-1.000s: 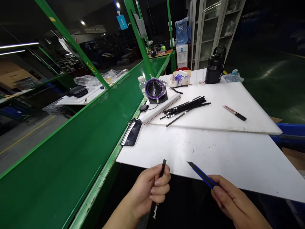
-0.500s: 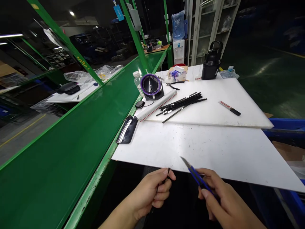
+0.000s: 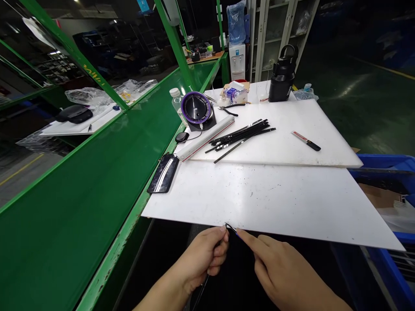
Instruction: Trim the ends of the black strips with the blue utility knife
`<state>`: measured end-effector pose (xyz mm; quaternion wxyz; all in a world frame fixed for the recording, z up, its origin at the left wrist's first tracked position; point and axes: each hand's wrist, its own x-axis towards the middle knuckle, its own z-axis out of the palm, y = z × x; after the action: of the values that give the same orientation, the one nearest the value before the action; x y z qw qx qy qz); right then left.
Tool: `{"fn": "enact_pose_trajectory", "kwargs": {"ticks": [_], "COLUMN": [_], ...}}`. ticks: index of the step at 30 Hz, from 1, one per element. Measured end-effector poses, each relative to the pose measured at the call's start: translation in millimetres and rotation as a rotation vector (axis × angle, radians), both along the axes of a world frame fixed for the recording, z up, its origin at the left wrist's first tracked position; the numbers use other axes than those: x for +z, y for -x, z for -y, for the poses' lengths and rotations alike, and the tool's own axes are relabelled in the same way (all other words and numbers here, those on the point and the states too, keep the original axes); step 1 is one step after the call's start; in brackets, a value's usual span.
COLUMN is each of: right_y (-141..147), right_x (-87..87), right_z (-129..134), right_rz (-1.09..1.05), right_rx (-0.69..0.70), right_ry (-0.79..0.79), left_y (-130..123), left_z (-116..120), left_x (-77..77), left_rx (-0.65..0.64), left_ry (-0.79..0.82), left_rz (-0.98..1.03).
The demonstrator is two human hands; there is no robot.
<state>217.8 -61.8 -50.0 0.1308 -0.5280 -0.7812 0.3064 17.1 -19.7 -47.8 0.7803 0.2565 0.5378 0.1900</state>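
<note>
My left hand [image 3: 207,252] is closed around a thin black strip [image 3: 202,288], whose short tip pokes out above the thumb and whose tail hangs below the fist. In my right hand [image 3: 275,263] is a blue utility knife [image 3: 234,230], mostly covered by the fingers, with the index finger stretched along it. The blade meets the strip's tip at the left thumb, just over the table's front edge. On the white foam board [image 3: 279,149] lies a pile of similar black strips [image 3: 241,136].
A second knife with a red and black handle [image 3: 306,141] and black-handled pliers [image 3: 231,109] lie on the board. A phone [image 3: 164,173], a long white box [image 3: 205,139] and a round purple-rimmed fan [image 3: 196,107] line the left side. A black bottle [image 3: 282,80] stands at the back.
My right hand has moved left and turned over, bringing the knife from apart to the strip's tip. The left hand keeps its grip. The whole view has shifted slightly.
</note>
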Motion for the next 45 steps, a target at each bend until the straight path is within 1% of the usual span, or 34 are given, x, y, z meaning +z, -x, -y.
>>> {"fn": "enact_pose_trajectory", "kwargs": {"ticks": [5, 10, 16, 21, 28, 33, 37, 42, 45], "right_y": [-3, -3, 0, 3, 7, 7, 8, 3, 1], "right_x": [-1.9, -2.3, -3.8, -5.7, -7.6, -4.1, -2.6, -7.1, -9.3], "right_z": [-2, -4, -4, 2, 11, 10, 10, 11, 11], "right_rz": [0.003, 0.035, 0.184, 0.295, 0.364, 0.322, 0.328, 0.159, 0.108], "right_rx": [0.017, 0.051, 0.12, 0.148, 0.123, 0.077, 0.079, 0.045, 0.026], "right_ry": [-0.026, -0.029, 0.017, -0.093, -0.228, -0.158, -0.147, -0.016, 0.028], "left_y": [1, -1, 0, 0, 3, 8, 8, 9, 9], "left_z": [-1, -2, -3, -4, -7, -7, -6, -6, -6], "left_x": [-1.5, 0.1, 0.6, 0.9, -1.2, -2.6, -3.0, -5.3, -5.7], "left_rx": [0.009, 0.0, -0.001, -0.013, -0.049, -0.071, -0.069, -0.068, -0.062], "left_ry": [0.038, 0.034, 0.031, 0.039, 0.028, 0.012, 0.005, 0.011, 0.008], "left_rz": [0.005, 0.004, -0.004, -0.001, 0.023, 0.056, 0.064, 0.067, 0.062]}}
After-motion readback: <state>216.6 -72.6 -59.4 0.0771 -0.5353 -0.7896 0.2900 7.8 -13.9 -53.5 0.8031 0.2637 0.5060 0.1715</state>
